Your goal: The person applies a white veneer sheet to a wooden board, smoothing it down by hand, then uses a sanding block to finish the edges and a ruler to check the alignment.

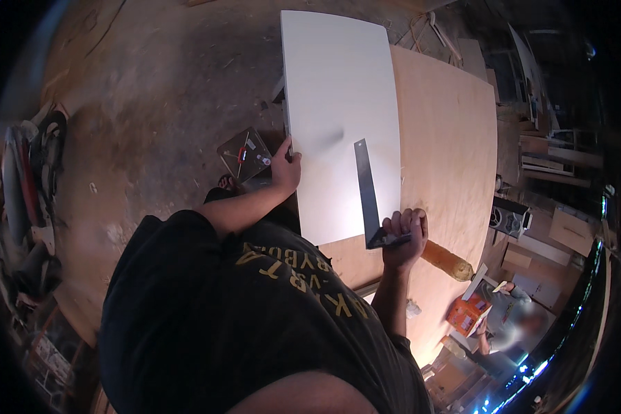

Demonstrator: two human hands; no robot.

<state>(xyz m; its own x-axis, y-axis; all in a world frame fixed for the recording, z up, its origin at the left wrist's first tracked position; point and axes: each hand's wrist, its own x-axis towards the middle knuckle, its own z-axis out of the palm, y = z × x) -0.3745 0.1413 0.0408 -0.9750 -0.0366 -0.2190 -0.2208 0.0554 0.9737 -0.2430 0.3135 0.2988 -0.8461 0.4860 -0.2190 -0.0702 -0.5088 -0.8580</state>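
A white board (341,83) lies on a larger plywood sheet (448,124). My left hand (285,165) grips the board's left edge, thumb on top; the fingers underneath are partly hidden. In my right hand (407,238) is a try square (367,190), held by its stock with the fingers curled round it. Its long metal blade points away from me over the right part of the white board. Just beyond that hand, a plastic bottle of amber liquid (448,261) lies on its side on the plywood.
On the floor by my left hand is a dark square-topped stand (245,155) with small red and white items. At the lower right another person (507,310) is beside an orange crate (468,314). Wood offcuts (555,162) and a speaker-like box (509,217) stand along the right.
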